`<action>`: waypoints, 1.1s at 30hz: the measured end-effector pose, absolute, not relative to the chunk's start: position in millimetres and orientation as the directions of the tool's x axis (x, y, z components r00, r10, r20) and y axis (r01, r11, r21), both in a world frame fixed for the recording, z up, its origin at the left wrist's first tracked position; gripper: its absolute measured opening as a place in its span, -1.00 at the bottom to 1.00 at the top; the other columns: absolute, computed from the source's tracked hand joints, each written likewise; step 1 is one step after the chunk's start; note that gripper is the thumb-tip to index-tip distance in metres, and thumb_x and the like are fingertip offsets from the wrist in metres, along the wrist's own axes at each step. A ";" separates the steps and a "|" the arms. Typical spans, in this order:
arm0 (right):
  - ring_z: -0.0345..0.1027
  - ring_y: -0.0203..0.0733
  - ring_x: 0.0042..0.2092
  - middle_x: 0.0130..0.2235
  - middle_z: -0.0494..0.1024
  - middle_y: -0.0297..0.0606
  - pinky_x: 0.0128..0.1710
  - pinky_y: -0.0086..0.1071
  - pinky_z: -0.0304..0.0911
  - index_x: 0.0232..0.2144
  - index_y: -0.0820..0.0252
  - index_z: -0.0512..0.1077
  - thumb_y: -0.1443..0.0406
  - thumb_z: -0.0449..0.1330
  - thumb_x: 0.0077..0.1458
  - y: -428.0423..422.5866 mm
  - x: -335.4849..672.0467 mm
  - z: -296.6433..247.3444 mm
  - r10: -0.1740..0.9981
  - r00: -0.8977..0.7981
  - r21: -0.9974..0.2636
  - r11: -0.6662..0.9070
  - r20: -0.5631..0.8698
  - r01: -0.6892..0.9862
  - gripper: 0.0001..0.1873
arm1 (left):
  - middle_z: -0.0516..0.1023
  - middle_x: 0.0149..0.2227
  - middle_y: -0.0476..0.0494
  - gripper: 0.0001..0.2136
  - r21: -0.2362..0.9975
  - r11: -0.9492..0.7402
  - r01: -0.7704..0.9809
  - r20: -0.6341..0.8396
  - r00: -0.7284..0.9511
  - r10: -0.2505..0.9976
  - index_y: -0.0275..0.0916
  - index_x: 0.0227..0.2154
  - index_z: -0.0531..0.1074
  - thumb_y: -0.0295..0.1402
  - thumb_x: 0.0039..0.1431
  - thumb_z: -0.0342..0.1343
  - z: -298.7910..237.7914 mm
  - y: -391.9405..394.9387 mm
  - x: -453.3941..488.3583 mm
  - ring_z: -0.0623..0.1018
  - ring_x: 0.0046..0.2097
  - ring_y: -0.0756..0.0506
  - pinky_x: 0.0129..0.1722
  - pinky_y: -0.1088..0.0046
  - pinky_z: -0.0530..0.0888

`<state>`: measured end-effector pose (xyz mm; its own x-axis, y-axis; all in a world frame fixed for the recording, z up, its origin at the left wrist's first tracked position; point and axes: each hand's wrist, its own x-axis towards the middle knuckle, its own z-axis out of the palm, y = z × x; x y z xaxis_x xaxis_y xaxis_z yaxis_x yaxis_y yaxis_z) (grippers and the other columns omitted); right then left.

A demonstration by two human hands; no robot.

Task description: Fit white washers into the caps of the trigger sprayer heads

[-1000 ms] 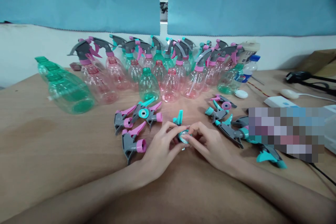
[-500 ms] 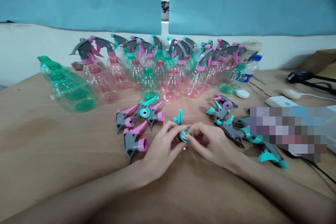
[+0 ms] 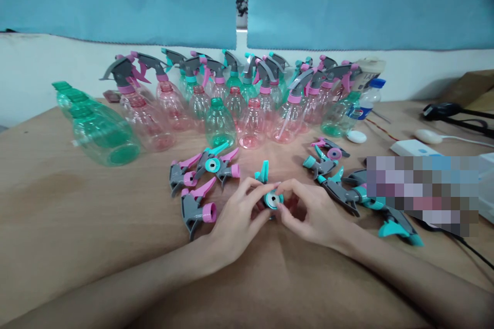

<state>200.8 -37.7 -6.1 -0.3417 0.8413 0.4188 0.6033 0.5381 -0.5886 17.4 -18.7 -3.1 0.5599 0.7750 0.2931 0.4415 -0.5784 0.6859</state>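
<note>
Both of my hands meet at the middle of the wooden table (image 3: 77, 216) around one teal and grey spray trigger head (image 3: 269, 193). My left hand (image 3: 237, 218) holds its left side with curled fingers. My right hand (image 3: 309, 211) pinches its round teal collar with thumb and forefinger. The teal trigger lever sticks up behind my fingers. Loose pink and grey trigger heads (image 3: 200, 180) lie just left of my left hand. Teal and grey trigger heads (image 3: 339, 190) lie right of my right hand.
Several pink and green plastic spray bottles (image 3: 239, 103) stand in rows at the back, some capped with triggers. Green bottles (image 3: 98, 128) lie stacked on their sides at the left. A white box (image 3: 411, 148), cables and a drink bottle (image 3: 366, 100) are at the right.
The collar of the held trigger head has turned to face me more squarely; my right fingers shifted slightly on it. Both hands stay in the same place.
</note>
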 end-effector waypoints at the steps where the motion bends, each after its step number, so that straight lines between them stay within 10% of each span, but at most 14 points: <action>1: 0.28 -0.37 -0.56 -0.53 0.37 -0.44 -0.55 -0.51 0.16 -0.27 0.17 0.30 0.39 0.11 0.01 -37.9 200.5 -6.1 0.846 -0.338 -0.594 0.530 0.412 0.605 -0.83 | 0.33 -0.11 -0.10 -0.60 0.681 -0.581 0.445 0.293 0.562 0.774 -0.09 0.03 0.31 -0.57 0.15 0.05 -3.0 -18.7 17.4 0.43 -0.15 -0.09 -0.16 0.29 0.47; 33: 0.23 -0.40 -0.59 -0.58 0.32 -0.50 -0.56 -0.51 0.11 -0.30 0.17 0.31 0.37 0.14 -0.01 -35.4 203.1 -0.4 0.878 -0.338 -0.632 0.478 0.337 0.610 -0.84 | 0.36 -0.11 -0.12 -0.65 0.660 -0.575 0.484 0.289 0.543 0.789 -0.18 -0.04 0.33 -0.57 0.11 0.07 -4.7 -19.2 19.0 0.46 -0.15 -0.10 -0.17 0.30 0.45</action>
